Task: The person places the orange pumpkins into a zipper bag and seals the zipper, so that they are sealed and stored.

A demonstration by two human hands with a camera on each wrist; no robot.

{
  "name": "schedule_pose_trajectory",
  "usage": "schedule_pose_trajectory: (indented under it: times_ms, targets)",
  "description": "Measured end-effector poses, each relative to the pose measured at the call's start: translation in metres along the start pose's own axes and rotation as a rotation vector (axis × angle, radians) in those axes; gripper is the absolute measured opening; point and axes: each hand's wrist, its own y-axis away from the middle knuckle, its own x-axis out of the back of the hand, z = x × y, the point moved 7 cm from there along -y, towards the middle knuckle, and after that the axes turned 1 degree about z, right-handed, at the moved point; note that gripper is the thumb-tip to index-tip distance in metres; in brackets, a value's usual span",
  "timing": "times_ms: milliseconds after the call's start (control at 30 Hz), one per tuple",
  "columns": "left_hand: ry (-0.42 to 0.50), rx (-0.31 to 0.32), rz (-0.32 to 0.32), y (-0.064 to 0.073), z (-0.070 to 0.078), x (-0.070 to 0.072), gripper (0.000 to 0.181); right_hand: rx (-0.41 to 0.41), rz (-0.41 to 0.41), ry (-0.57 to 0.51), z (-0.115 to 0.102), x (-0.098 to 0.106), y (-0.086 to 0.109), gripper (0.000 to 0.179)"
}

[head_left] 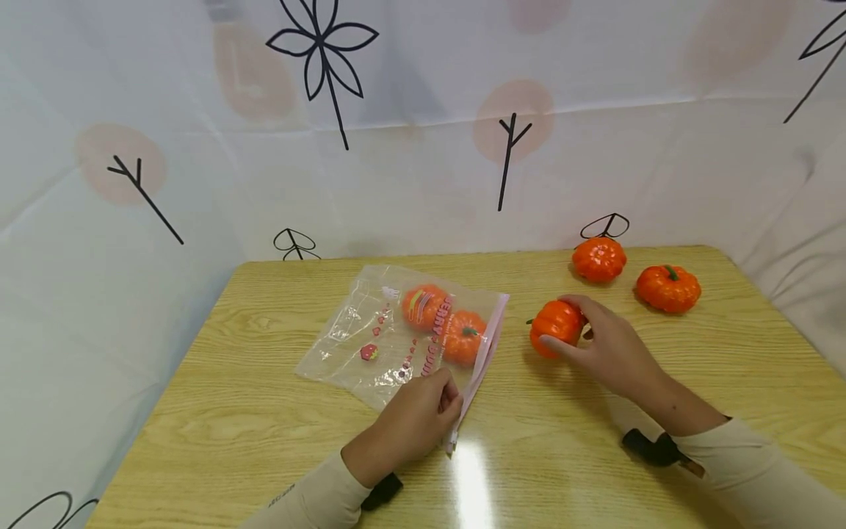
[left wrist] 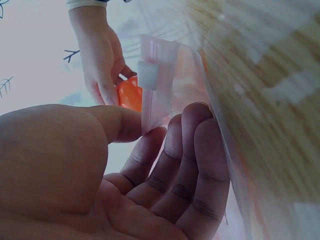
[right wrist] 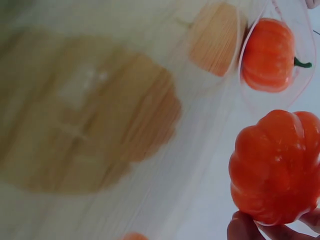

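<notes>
Pinching a bag point(head_left: 350, 327) is left grip point(head_left: 413, 417); clasping a pumpkin point(head_left: 555, 327), right grip point(head_left: 608, 345) — slider point(left wrist: 147, 75) clear only from left wrist.

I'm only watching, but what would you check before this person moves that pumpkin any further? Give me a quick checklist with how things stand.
1. Right hand grips the held pumpkin: ok, thumb and fingers are on it.
2. Left hand steadies the bag: ok, thumb and finger pinch its edge.
3. Bag's mouth faces the held pumpkin: ok, the zip edge is on that side.
4. Mouth wide enough: cannot tell; it looks parted, but the fit is unclear.
5. Bagged pumpkins clear of the zip edge: cannot tell; the nearer one lies close to it.
6. Loose pumpkins out of the way: ok, both sit toward the table's far right.
</notes>
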Motion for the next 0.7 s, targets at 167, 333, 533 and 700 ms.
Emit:
schedule_pose_trajectory:
  times_ms: [167,333,533,700]
  targets:
    - [-0.002,-0.006,0.003,0.000,0.000,0.000,0.014,-0.014,-0.045,-0.098,-0.002,-0.006,0.001,0.070]
    - [0.003,-0.006,0.007,0.000,0.001,0.000,0.013,-0.026,-0.088,-0.191,-0.006,-0.012,0.004,0.067]
    - [0.016,-0.011,0.011,0.001,0.003,0.001,0.013,-0.048,-0.127,-0.276,-0.011,-0.019,0.007,0.064]
    - [0.011,-0.017,0.017,0.000,0.003,0.002,0.013,-0.058,-0.168,-0.362,-0.015,-0.025,0.009,0.065]
